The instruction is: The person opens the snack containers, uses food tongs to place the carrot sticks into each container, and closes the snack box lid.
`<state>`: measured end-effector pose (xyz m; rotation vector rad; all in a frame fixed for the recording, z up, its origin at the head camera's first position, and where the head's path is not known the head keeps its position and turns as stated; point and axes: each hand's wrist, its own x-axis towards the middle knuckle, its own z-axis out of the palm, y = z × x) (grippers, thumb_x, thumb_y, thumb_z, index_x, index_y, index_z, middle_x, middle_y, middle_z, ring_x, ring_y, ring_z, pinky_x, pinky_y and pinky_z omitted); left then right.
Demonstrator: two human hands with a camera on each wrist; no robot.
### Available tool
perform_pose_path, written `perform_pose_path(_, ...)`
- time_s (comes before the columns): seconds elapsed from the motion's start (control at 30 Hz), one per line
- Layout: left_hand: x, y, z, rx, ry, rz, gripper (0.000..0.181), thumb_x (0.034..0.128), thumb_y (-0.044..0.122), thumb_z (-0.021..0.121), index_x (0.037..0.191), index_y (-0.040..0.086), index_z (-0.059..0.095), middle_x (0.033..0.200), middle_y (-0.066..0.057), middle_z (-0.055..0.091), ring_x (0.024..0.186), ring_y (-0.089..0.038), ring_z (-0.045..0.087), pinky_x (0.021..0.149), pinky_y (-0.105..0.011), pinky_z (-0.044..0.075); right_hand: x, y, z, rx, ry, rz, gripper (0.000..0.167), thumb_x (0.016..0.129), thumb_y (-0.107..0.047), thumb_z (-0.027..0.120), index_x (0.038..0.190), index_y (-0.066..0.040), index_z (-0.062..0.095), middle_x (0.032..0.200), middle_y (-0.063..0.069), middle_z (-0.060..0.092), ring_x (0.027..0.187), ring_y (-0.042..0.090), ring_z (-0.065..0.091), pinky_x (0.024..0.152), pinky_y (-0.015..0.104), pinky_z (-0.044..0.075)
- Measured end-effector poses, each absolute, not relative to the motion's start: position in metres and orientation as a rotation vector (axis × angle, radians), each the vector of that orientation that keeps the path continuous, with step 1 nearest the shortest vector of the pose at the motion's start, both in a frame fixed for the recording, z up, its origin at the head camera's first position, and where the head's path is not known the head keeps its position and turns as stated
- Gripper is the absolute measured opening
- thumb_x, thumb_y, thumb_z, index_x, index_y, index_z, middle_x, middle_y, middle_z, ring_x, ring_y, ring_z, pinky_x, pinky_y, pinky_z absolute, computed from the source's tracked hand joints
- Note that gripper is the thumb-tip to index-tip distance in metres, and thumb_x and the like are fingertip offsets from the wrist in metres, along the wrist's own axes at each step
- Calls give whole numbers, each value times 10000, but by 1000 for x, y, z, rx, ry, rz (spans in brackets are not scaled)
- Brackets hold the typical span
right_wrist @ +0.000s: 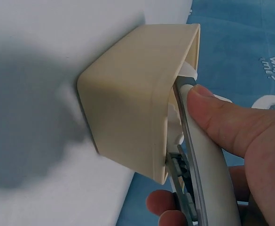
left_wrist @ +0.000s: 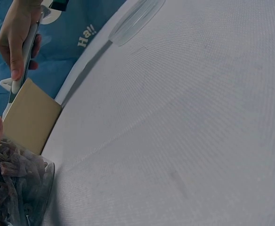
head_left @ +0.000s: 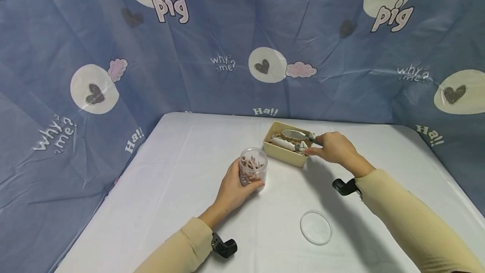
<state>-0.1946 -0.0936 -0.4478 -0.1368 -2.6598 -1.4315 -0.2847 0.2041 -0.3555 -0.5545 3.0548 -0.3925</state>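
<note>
My left hand (head_left: pixel 232 188) grips a clear round jar (head_left: pixel 253 177) from its left side, thumb across the front. Brownish, twisted strips (left_wrist: pixel 15 181) fill much of it, and its top is uncovered. To the right and farther back, my right hand (head_left: pixel 335 148) holds a pair of tongs (right_wrist: pixel 208 150) by the handles. The pale tong heads (head_left: pixel 289 134) reach into a beige rectangular box (head_left: pixel 284 155); they stand apart in the head view. Brown contents show around them, too small to identify. Whether the tongs pinch anything, I cannot tell.
A clear round lid (head_left: pixel 302 224) lies on the white-covered table (head_left: pixel 273 222), in front of the box and right of the jar. Blue printed cloth (head_left: pixel 227 24) hangs behind the table and along its sides.
</note>
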Motion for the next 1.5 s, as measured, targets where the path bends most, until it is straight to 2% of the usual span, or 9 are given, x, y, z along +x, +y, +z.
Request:
perform_pose_path(0.17,-193,-94,-448,-137,-2656,-1441,909,764,452,824,1466,86,378,1346,-104,545,1275,-277,534,1100,-481,433,-287,200,-355,-533,3030,-379,382,847,-494,719,732,-147,607,606,-8,488,649,201,500,531,296,355)
perform_pose_path(0.37,-193,-95,-448,-135,-2653,-1441,911,763,447,827,1468,87,377,1350,-106,545,1281,-280,530,1104,-484,428,-289,191,-349,-475,2989,-295,420,838,-525,715,705,-156,565,651,12,528,665,213,524,537,313,398)
perform_pose_path(0.5,-193,-94,-448,-133,-2655,-1443,912,765,446,825,1471,87,373,1356,-109,541,1285,-282,526,1109,-485,423,-291,186,-345,-477,2961,-239,406,838,-527,715,738,-159,576,681,30,551,688,232,544,548,337,428)
perform_pose_path(0.77,-194,-95,-447,-136,-2654,-1432,910,764,446,827,1467,85,376,1351,-109,544,1279,-279,530,1104,-481,429,-295,183,-342,-496,2946,-222,401,841,-512,719,750,-148,578,652,6,505,673,213,522,543,304,385)
perform_pose_path(1.17,-194,-94,-446,-127,-2670,-1410,911,763,448,826,1468,88,376,1354,-110,541,1281,-283,528,1105,-484,426,-297,178,-336,-371,2917,-219,415,850,-499,714,689,-156,548,706,27,576,681,214,555,508,309,397)
perform_pose_path(1.5,-195,-95,-448,-145,-2658,-1427,907,765,440,826,1470,88,377,1345,-100,547,1275,-276,533,1101,-485,429,-293,175,-345,-368,2983,-181,399,896,-437,673,660,-162,504,679,28,519,650,215,521,492,320,373)
